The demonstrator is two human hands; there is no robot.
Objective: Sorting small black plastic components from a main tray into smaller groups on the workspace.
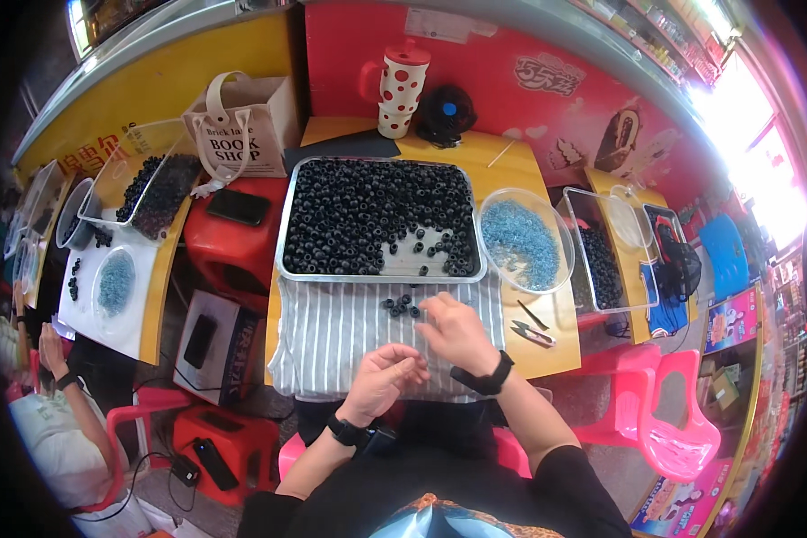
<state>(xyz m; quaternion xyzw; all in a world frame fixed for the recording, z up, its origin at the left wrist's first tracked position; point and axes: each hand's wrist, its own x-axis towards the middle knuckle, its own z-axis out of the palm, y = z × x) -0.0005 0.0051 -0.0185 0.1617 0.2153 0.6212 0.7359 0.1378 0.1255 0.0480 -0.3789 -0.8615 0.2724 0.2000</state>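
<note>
My right hand point(457, 334) reaches over a striped grey cloth point(332, 345), its fingers bent down beside a small cluster of black beads point(396, 307). Its fingertips are closed together at the cluster's right edge; what they pinch, if anything, is hidden. Closer to my body, my left hand point(381, 381) hovers over the cloth with fingers curled toward the thumb. Anything in it is too small to make out. Just beyond the cloth lies a metal tray point(287, 224) full of black beads, with a bare patch near its front right.
Right of the tray stands a round clear dish point(568, 247) of small pale-blue pieces. Thread snips point(533, 334) and dark tweezers point(533, 314) lie below it. A spotted tumbler point(400, 90) and black fan point(446, 115) stand behind. At far left, another person's hand point(52, 345) shows.
</note>
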